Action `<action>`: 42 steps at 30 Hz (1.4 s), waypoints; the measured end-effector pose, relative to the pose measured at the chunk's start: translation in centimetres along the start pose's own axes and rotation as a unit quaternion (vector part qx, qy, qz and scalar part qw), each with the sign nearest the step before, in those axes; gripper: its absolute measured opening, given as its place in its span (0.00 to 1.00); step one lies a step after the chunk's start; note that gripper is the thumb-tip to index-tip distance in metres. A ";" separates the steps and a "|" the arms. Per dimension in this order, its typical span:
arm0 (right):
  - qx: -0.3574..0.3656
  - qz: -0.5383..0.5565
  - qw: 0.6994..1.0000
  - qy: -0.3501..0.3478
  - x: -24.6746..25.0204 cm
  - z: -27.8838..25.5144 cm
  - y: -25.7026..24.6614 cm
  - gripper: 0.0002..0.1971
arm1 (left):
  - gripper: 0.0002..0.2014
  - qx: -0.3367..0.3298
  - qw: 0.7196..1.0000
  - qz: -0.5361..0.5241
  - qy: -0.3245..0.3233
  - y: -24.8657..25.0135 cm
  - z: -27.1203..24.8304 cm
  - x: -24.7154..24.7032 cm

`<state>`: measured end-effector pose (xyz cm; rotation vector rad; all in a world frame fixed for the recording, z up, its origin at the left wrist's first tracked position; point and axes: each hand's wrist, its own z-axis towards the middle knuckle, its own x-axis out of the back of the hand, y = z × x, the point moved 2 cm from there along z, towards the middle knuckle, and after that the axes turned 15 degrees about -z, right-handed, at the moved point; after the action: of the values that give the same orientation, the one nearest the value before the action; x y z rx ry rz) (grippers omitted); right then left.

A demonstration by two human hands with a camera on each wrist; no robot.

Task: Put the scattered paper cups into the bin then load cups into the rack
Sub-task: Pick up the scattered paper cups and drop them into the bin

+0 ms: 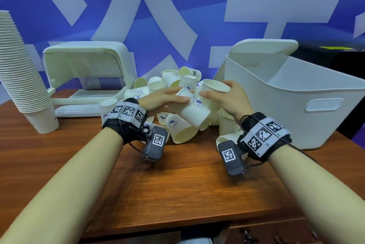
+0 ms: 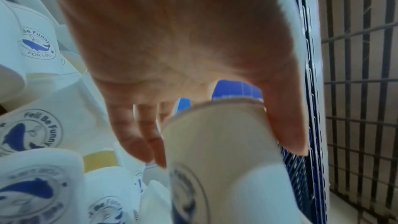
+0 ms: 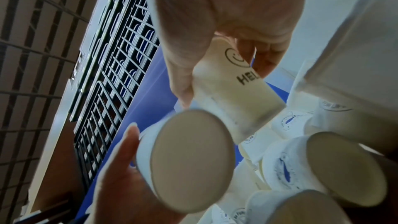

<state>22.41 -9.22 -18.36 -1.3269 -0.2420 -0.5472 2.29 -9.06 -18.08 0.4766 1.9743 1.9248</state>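
Note:
Several white paper cups with a blue whale logo lie piled at the table's middle. My left hand grips a tilted cup, its base toward me; in the left wrist view, thumb and fingers of this hand sit on either side of that cup. My right hand holds an upright cup just beside it, mouth up. In the right wrist view, that hand pinches this cup, printed with a smiley. The white bin stands at the right, the white rack at the back left.
A tall stack of nested cups leans at the table's far left. The rack's lid is raised over its slotted tray. The bin's lid leans behind it against the blue wall. Bare wood table lies in front of the pile.

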 end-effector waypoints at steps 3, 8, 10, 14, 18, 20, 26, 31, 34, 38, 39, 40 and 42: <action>0.023 0.041 0.999 0.008 0.4 -0.2 -1.0 0.14 | 0.35 -0.059 0.997 -0.031 0.036 1.0 0.4 0.2; 0.043 0.104 0.993 0.025 0.5 0.0 -3.0 0.26 | 0.49 -0.160 0.971 -0.113 0.140 2.7 1.4 0.2; 0.053 0.136 0.989 0.025 1.0 0.0 -4.2 0.13 | 0.49 -0.181 0.960 -0.150 0.153 3.6 1.7 -0.2; 0.081 0.159 0.984 0.028 2.0 0.1 -6.0 0.06 | 0.45 -0.204 0.955 -0.156 0.149 5.1 2.5 -1.6; 0.075 0.160 0.984 0.030 3.1 0.5 -6.9 0.06 | 0.28 -0.241 0.952 -0.135 0.128 6.2 3.6 -3.1; 0.078 0.159 0.984 0.030 4.0 0.8 -7.1 0.04 | 0.23 -0.244 0.950 -0.148 0.125 6.8 4.3 -3.9; 0.046 0.141 0.988 0.036 7.6 1.5 -7.2 0.08 | 0.22 -0.219 0.965 -0.127 0.070 8.7 6.5 -7.4; 0.012 0.122 0.988 0.090 11.4 2.4 -6.3 0.22 | 0.41 -0.193 0.968 -0.120 0.107 9.7 8.6 -10.6; -0.009 0.118 0.985 0.125 13.4 2.8 -5.2 0.25 | 0.43 -0.197 0.971 -0.072 0.115 9.9 9.7 -12.6; -0.041 0.070 0.983 0.162 15.3 3.0 -3.4 0.13 | 0.36 -0.183 0.973 -0.028 0.140 9.4 11.4 -14.4; -0.055 0.045 0.983 0.170 15.7 3.1 -2.8 0.16 | 0.33 -0.173 0.974 -0.009 0.145 9.1 11.9 -14.8; -0.068 0.017 0.982 0.175 16.0 3.1 -2.3 0.19 | 0.28 -0.167 0.976 0.008 0.143 8.8 12.3 -15.2; -0.096 -0.030 0.980 0.174 16.6 3.3 -1.1 0.25 | 0.28 -0.154 0.977 0.051 0.137 8.3 12.7 -16.1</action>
<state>36.43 -10.16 -8.81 -1.3857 0.0604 -0.8599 22.46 -5.07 -9.88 0.2439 1.7812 2.4209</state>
